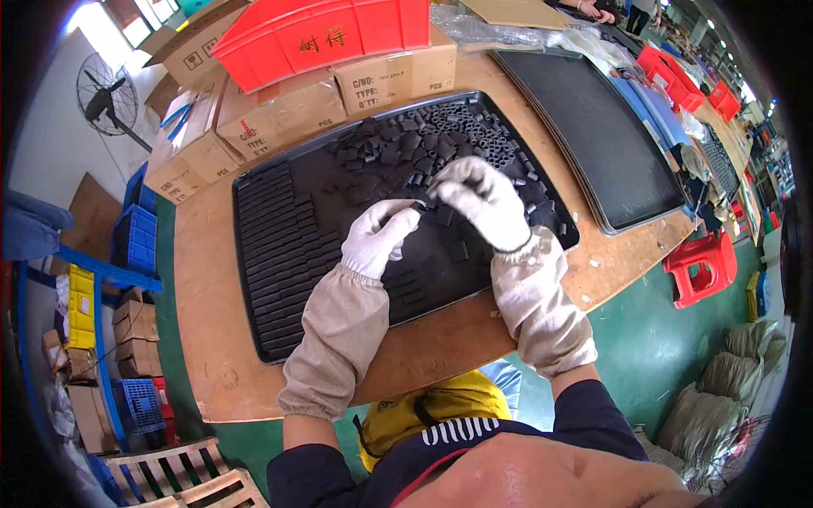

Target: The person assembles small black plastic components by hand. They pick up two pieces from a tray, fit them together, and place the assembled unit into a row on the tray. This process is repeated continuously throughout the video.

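Observation:
A large black tray (330,313) lies on the wooden table before me. Rows of flat black strips (267,245) fill its left side. Toward the far right corner are a heap of loose flat black pieces (398,140) and many short black tubes (474,127). Over the tray's middle, my left hand (373,237), in a white glove, is closed with a small black piece (418,206) between thumb and fingertips. My right hand (484,203), also gloved, has its fingers pinched together just right of that piece; what they hold, if anything, is too small to make out.
Cardboard boxes (279,114) with a red bin (330,38) on top stand behind the tray. Stacked black trays (593,135) lie at the right. A red stool (703,267) stands on the floor, right of the table. Blue-handled pliers (178,118) rest on a box.

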A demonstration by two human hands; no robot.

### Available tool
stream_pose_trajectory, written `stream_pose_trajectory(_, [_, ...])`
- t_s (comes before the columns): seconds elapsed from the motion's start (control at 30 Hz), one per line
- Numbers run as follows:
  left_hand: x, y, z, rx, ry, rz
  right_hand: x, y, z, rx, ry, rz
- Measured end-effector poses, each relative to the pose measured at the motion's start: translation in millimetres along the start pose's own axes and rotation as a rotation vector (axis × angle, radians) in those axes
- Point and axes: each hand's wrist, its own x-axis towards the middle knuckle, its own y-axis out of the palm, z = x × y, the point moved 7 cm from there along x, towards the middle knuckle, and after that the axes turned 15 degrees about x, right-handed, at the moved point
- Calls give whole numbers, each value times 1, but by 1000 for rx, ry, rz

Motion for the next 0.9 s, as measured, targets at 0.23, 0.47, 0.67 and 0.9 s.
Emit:
stream_pose_trajectory(0.23, [0, 2, -3, 11, -24, 12, -5, 3, -23, -208, 93, -103])
stream_pose_trajectory(0.47, [2, -2, 5, -73, -31, 12, -1, 24, 7, -477, -202, 111])
stream_pose_trajectory(0.67, [3, -2, 9, -130, -23, 54, -2, 28, 0, -562, -292, 76])
stream_pose_trajectory(0.9, [0, -19, -15, 341, 107, -42, -2, 32, 8, -650, -419, 85])
